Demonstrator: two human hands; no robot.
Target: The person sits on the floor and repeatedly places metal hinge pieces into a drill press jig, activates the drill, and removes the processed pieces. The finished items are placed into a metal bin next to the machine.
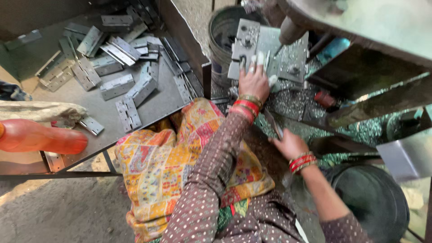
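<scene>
My left hand (254, 80), with white tape on its fingertips, presses flat on a grey metal hinge plate (246, 45). The plate lies on a jig (292, 58) under a drill chuck and bit (288, 31). My right hand (290, 144) sits lower and nearer to me, closed around a thin metal lever (273, 123). Both wrists wear red and gold bangles. Metal shavings (292, 101) cover the machine bed between my hands.
A dark metal tray (90, 148) on the left holds several loose grey hinges (117, 85). An orange plastic container (40, 137) lies at its near left edge. A grey bucket (221, 33) stands behind the jig, a dark round pan (373, 198) at bottom right, and a patterned cloth (166, 166) over my lap.
</scene>
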